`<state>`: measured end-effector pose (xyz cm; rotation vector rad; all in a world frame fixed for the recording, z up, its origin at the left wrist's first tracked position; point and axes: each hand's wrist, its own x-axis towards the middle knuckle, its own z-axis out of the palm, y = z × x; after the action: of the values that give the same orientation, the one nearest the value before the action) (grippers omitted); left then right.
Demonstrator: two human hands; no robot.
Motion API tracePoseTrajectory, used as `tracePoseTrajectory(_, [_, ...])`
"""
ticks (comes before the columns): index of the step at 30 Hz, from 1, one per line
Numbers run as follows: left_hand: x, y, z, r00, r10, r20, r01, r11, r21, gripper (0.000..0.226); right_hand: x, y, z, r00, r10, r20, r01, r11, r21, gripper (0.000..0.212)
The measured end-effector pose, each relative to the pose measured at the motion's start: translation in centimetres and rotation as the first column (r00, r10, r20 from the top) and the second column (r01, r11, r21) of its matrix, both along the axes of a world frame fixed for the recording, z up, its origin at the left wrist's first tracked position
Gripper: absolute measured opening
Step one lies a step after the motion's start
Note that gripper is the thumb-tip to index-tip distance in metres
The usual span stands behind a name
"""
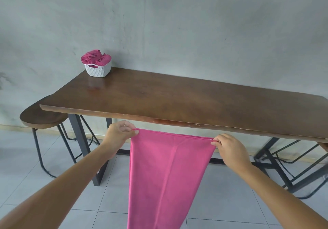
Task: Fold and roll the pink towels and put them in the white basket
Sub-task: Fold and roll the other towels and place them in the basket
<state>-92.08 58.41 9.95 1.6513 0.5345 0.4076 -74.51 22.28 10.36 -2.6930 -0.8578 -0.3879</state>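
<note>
A pink towel (165, 175) hangs in front of the table's near edge, stretched flat between my hands and running down past the bottom of the view. My left hand (120, 132) pinches its upper left corner. My right hand (229, 148) pinches the upper right corner. The top edge looks doubled, with a crease down the middle. The white basket (98, 69) stands at the far left corner of the table, holding several rolled pink towels (95, 58).
The long brown wooden table (177, 100) stands against a grey wall on black metal legs. A round wooden stool (40, 116) is tucked at its left end. More black metal frames stand under the right end. The floor is pale tile.
</note>
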Motion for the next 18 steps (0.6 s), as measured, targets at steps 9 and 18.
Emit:
tracePoseTrajectory(9, [2.1,0.4,-1.1,0.999,-0.031,-0.030,0.031,0.999,0.018,0.016,0.8,0.6,-0.7,0.998,-0.046,-0.048,0.050,0.995,0.083,0.016])
tracePoseTrajectory(18, [9.9,0.0,-3.8,0.998,0.026,0.050,-0.016,0.981,-0.192,0.016,6.5,2.6,-3.1,0.920,-0.038,-0.390,0.226,0.866,0.447,0.011])
